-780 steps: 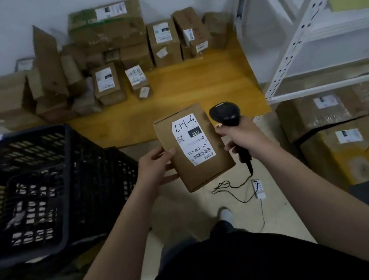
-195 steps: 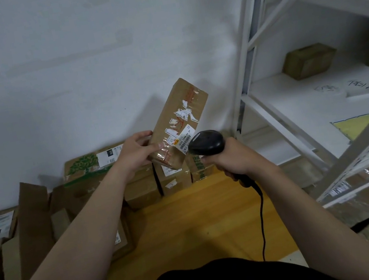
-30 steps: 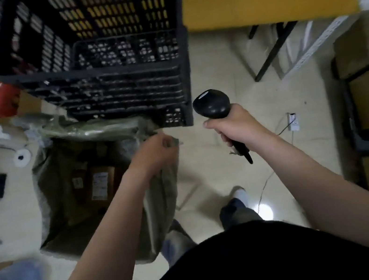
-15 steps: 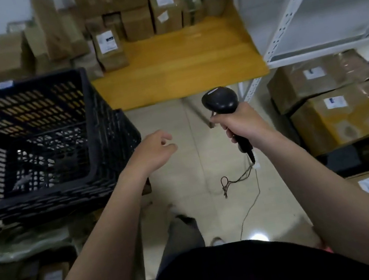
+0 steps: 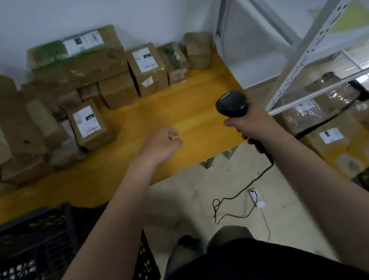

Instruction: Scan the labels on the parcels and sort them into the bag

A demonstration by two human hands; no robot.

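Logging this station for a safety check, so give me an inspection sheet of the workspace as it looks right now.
Surface: yellow table, wooden top.
Job's things: parcels stacked along its wall side; scanner in hand; bag not in view.
Clutter: black crate at the near left.
Hands: left hand empty, loosely curled over the table; right hand grips the scanner.
Cables: scanner cable drops to the floor, looped by a socket strip.
Surroundings: white shelving on the right, boxes beneath.
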